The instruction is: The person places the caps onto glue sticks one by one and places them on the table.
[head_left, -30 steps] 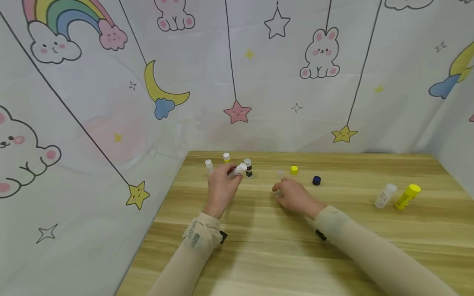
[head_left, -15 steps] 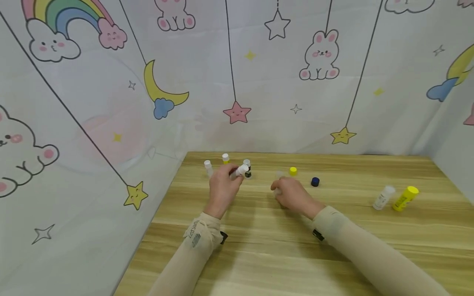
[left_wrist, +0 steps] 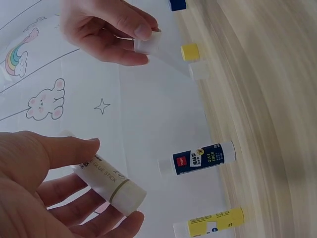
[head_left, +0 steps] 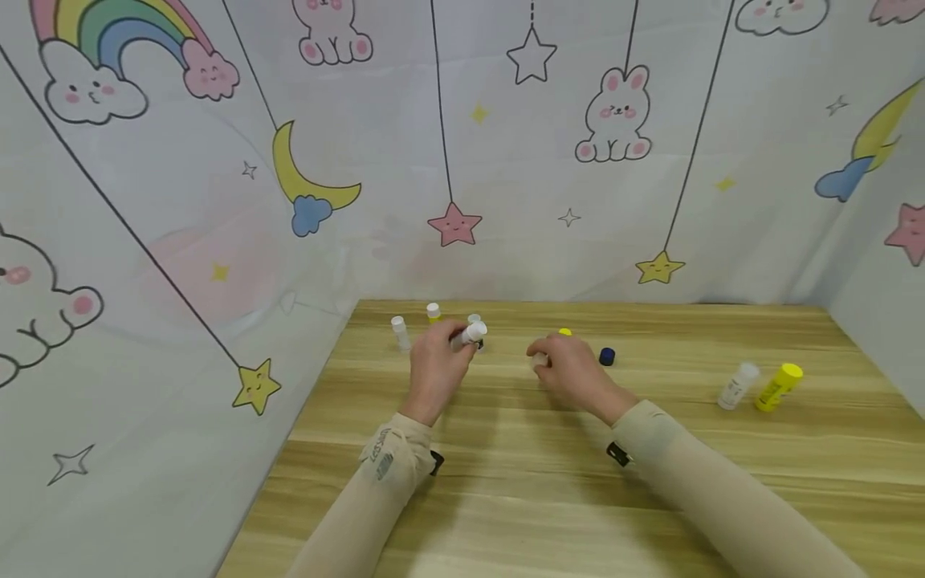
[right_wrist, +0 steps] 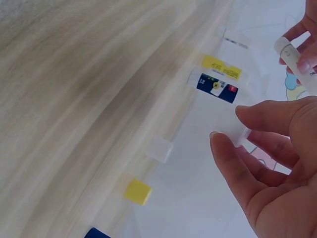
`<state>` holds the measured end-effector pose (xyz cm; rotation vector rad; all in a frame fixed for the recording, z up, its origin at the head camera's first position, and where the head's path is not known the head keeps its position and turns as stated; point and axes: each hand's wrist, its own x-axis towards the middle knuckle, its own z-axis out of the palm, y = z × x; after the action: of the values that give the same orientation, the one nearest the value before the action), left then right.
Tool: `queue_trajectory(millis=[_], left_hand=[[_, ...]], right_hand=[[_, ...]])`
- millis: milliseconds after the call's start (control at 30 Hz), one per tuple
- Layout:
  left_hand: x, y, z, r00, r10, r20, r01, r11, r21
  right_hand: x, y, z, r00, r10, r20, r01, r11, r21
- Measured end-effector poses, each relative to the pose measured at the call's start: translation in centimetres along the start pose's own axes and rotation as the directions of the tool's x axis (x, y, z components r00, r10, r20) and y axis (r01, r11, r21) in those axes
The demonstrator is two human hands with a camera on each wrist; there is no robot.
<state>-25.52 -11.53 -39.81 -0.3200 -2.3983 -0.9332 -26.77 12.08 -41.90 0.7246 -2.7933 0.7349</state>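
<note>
My left hand (head_left: 436, 368) grips a white glue stick (left_wrist: 106, 181) around its body, tilted, with its white end pointing out past the fingers. My right hand (head_left: 576, 371) pinches a small translucent white cap (right_wrist: 231, 127) between thumb and fingertips, held apart from the glue stick. Behind the left hand stand a dark blue glue stick (left_wrist: 204, 158), a yellow glue stick (left_wrist: 213, 224) and another white one (head_left: 401, 334). On the table beyond the right hand lie a yellow cap (left_wrist: 189, 51), a second whitish cap (left_wrist: 199, 70) and a dark blue cap (head_left: 607, 356).
To the right on the wooden table (head_left: 506, 498) stand a white glue stick (head_left: 737, 387) and a yellow glue stick (head_left: 779, 388). A printed cloth (head_left: 405, 144) with bunnies, stars and clouds encloses the table at the back and sides.
My right hand has risen slightly with the pinched cap and now covers the whitish cap behind it. My left hand, still gripping the glue stick, has shifted slightly right. The head view has turned a little.
</note>
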Motion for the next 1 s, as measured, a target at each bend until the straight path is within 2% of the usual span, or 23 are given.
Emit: queue_trajectory(millis=[233, 567, 1000], left_hand=[[-0.2, 0.2, 0.5, 0.999, 0.04, -0.005, -0.04, 0.999, 0.012], [0.1, 0.8, 0.8, 0.999, 0.03, 0.019, -0.031, 0.999, 0.04], [-0.2, 1.2, 1.7, 0.998, 0.024, 0.05, -0.025, 0.999, 0.033]], right_hand=[[-0.1, 0.0, -0.6, 0.998, -0.018, -0.061, 0.018, 1.0, 0.003], [-0.1, 0.1, -1.8, 0.993, 0.006, -0.116, 0.0, 0.999, 0.051], [-0.5, 0.4, -3.0, 0.986, 0.058, -0.158, -0.044, 0.995, 0.091]])
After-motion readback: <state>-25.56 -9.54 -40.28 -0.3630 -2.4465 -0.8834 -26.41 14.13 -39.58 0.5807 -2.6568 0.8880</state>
